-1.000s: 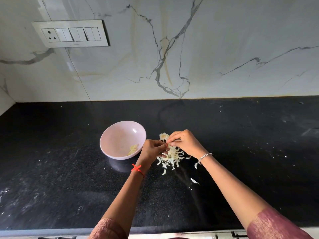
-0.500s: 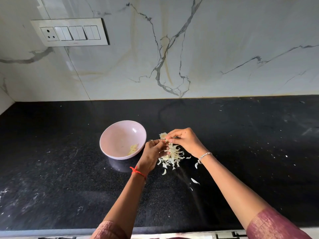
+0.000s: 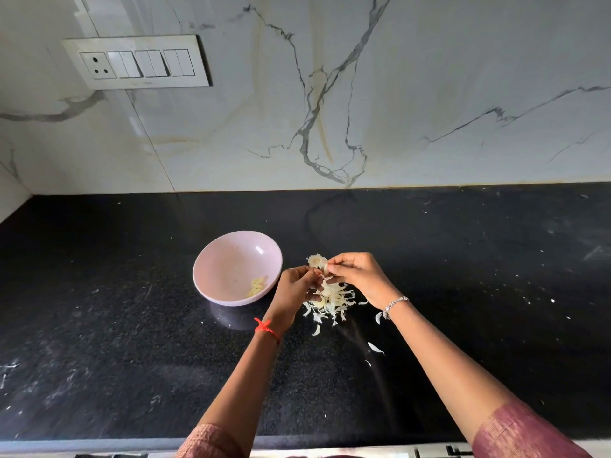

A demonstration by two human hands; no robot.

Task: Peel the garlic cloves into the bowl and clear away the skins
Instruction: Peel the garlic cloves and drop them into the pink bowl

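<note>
A pale pink bowl [image 3: 228, 259] stands on the black counter [image 3: 132, 342] with a few peeled garlic cloves [image 3: 257, 286] in its near right side. Just right of the bowl, my left hand [image 3: 292, 294] and my right hand [image 3: 355, 276] meet above a heap of white garlic skins [image 3: 330, 300]. Both hands pinch a small garlic clove [image 3: 322, 271] between their fingertips; most of it is hidden. A garlic remnant [image 3: 315, 260] lies just behind my fingers.
Loose skin flakes [image 3: 375, 347] lie scattered on the counter in front of the heap. A marble wall with a switch panel [image 3: 139, 62] rises behind the counter. The counter's front edge runs along the bottom of the view.
Both hands stay over the skin heap; the fingers have shifted slightly on the clove, and my right hand has lifted a little. The bowl has not moved.
</note>
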